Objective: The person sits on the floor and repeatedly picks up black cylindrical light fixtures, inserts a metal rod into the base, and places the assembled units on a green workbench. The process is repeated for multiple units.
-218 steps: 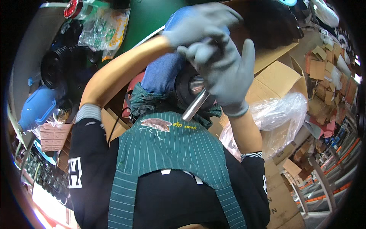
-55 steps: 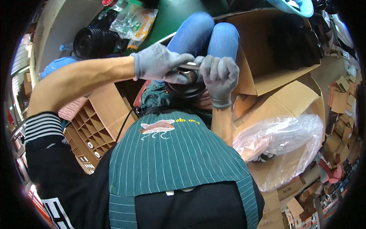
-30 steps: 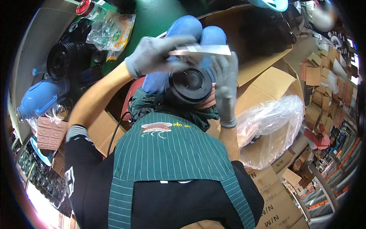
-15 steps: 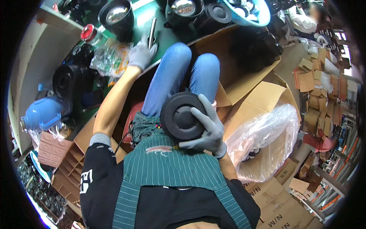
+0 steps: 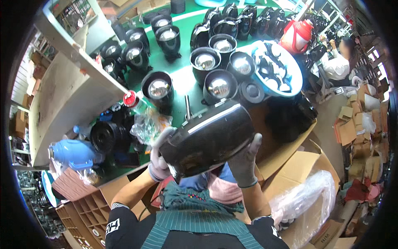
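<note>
A large glossy black vacuum jug body [image 5: 209, 139] lies tilted on its side in the air above my lap, held between both hands. My left hand [image 5: 160, 155], in a light grey glove, grips its left end. My right hand [image 5: 244, 164], gloved too, is wrapped round the right end from below. Beyond the jug, a thin metal tool [image 5: 188, 107] stands out on the green table. Several black jugs with shiny silver insides stand further back, the closest being one jug [image 5: 158, 89] at left and another jug [image 5: 220, 86] at right.
Crumpled clear plastic [image 5: 150, 128] and a red-lidded jar [image 5: 130, 98] sit left of the jug. A blue flask [image 5: 68, 152] lies at far left. At right stand a blue basin [image 5: 295, 81] of black and white parts, a red flask [image 5: 297, 37] and open cardboard boxes [image 5: 292, 168].
The round black disc in my right hand over my lap has left plain sight. My left hand has come off the table, and both hands now hold the jug body. The view has tipped up.
</note>
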Demonstrator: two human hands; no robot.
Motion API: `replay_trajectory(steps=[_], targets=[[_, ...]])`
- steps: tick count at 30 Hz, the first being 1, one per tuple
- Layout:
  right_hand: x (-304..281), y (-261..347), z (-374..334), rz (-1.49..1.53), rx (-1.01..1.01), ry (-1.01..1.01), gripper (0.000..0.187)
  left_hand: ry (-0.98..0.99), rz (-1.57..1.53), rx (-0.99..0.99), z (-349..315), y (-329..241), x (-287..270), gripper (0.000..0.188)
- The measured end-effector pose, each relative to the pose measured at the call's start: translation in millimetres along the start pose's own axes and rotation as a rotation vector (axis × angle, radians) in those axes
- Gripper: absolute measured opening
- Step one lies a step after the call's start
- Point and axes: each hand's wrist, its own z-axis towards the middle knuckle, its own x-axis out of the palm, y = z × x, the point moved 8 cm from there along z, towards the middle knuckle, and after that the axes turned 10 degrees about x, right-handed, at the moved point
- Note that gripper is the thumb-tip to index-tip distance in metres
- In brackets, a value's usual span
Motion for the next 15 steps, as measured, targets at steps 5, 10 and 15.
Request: replay_trajectory(steps=[5, 10, 15], targets=[[-8, 8, 23, -0.185, 0.032, 0.061, 0.090, 0.028, 1.083, 0.749, 201, -52, 43, 0.050], [-115, -17, -15, 0.106, 0.100, -0.049, 0.083, 0.027, 1.398, 0.949, 443, 55, 5, 0.054], [-157, -52, -24, 0.461, 0.016, 0.018, 0.085, 0.204, 1.581, 0.535, 580, 179, -20, 0.058]])
